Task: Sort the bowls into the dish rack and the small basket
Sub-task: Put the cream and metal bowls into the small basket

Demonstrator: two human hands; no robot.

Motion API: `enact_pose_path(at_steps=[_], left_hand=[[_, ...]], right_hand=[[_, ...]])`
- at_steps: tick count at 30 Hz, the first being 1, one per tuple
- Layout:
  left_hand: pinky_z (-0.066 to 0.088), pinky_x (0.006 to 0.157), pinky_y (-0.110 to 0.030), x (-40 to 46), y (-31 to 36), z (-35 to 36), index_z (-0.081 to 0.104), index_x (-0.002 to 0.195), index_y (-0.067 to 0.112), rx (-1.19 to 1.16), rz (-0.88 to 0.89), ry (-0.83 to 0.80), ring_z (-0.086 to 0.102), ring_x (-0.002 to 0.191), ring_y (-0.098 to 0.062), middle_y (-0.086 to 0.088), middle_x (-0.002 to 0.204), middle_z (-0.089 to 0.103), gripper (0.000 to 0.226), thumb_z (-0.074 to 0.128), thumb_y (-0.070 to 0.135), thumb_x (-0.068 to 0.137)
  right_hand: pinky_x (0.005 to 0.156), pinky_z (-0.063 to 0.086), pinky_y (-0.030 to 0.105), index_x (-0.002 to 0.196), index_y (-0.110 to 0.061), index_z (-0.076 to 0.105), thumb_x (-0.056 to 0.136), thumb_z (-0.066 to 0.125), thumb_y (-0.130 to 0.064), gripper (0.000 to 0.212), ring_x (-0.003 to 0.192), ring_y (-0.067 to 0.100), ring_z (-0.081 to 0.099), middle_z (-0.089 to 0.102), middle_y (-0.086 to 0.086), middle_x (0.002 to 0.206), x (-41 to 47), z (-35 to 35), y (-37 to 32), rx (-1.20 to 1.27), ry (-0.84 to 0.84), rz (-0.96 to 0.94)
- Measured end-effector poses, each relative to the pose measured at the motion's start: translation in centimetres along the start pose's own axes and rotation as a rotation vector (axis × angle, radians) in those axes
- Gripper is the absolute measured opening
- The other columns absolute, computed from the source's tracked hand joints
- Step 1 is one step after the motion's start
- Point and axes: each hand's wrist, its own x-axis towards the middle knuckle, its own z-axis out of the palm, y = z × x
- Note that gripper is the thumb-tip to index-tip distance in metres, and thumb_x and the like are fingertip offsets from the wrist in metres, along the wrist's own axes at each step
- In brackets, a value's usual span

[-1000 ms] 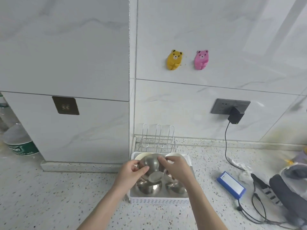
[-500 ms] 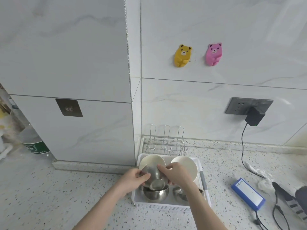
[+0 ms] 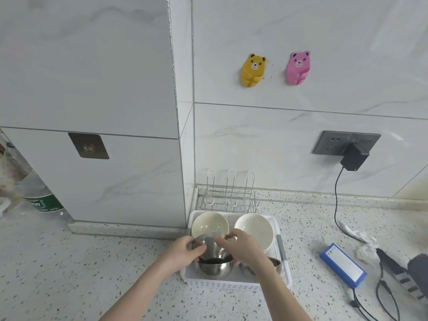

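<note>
Head view: both hands are over the white basket (image 3: 234,283) at 6 o'clock in frame. The left hand (image 3: 183,250) grips the near-left rim of a tilted steel bowl (image 3: 212,247); the right hand (image 3: 240,245) grips its far-right rim, fingers curled over the edge. The bowl is held on edge, just above a second steel bowl (image 3: 215,267) that sits upright in the basket's near-left corner. Whether the two touch cannot be told.

Basket contents: two white bowls, the left white bowl (image 3: 208,224) at 11 o'clock and the right white bowl (image 3: 254,228) at 1 o'clock, both leaning toward the back wall. A third steel bowl (image 3: 273,265) at 4 o'clock is partly hidden under the right forearm.

The wire dish rack (image 3: 230,193) stands at 12 o'clock from the basket, just behind it against the wall, and is visibly empty.

Progress, as a judgement: early. Nothing is racked yet and all five visible bowls are in or over the basket. Which kind goes where is not given; likely one type moves to the rack. The held bowl looks like the current pick or placement, direction unclear.

Off-task: a charger (image 3: 352,158) plugged in at 2 o'clock and a blue box (image 3: 342,265) at 3 o'clock.
</note>
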Motion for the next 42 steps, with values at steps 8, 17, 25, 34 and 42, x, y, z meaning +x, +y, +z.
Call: enact_pose_path(at_steps=[8,17,25,34,42], left_hand=[[0.040,0.066,-0.019,0.0,-0.3,0.4,0.065,0.100,0.034,0.041,0.016,0.028,0.060,0.089,0.000,0.015,0.094,0.070,0.019,0.064,0.048,0.089],[0.034,0.054,-0.011,-0.7,-0.1,0.6,0.059,0.094,0.043,0.147,0.102,0.018,0.055,0.074,0.006,0.020,0.085,0.062,0.009,0.067,0.043,0.088],[0.047,0.070,-0.018,-1.0,-1.0,1.0,0.056,0.110,0.043,0.160,0.099,0.020,0.065,0.077,0.001,0.019,0.089,0.066,0.039,0.075,0.044,0.076],[0.050,0.050,-0.022,-1.7,-1.3,0.7,0.049,0.097,0.047,0.114,0.102,0.103,0.062,0.049,-0.001,0.024,0.097,0.058,0.026,0.069,0.042,0.081],[0.049,0.050,-0.016,-2.4,-2.0,0.5,0.040,0.147,0.018,0.086,0.077,0.097,0.063,0.048,-0.002,-0.003,0.147,0.048,0.052,0.052,0.024,0.097]], right_hand=[[0.080,0.055,0.035,0.102,-0.027,0.055,0.072,0.055,-0.070,0.053,0.053,0.008,0.068,0.074,0.002,0.082,-0.5,0.3,-0.1,-0.124,-0.021,0.006],[0.073,0.057,0.031,0.110,-0.024,0.058,0.078,0.066,-0.050,0.042,0.063,0.015,0.073,0.075,0.000,0.088,-1.8,0.3,0.3,-0.152,-0.043,-0.005],[0.061,0.051,0.026,0.115,-0.032,0.051,0.071,0.074,-0.034,0.050,0.060,0.013,0.072,0.074,-0.003,0.089,-3.1,1.6,0.6,-0.195,0.021,0.014],[0.075,0.052,0.029,0.112,-0.037,0.058,0.072,0.072,-0.050,0.044,0.092,0.016,0.066,0.069,-0.010,0.093,-4.0,4.0,-0.3,-0.200,0.193,0.023],[0.074,0.056,0.031,0.134,-0.043,0.040,0.080,0.064,-0.047,0.059,0.066,0.014,0.072,0.069,-0.006,0.102,-6.0,4.3,-0.5,-0.129,0.140,-0.011]])
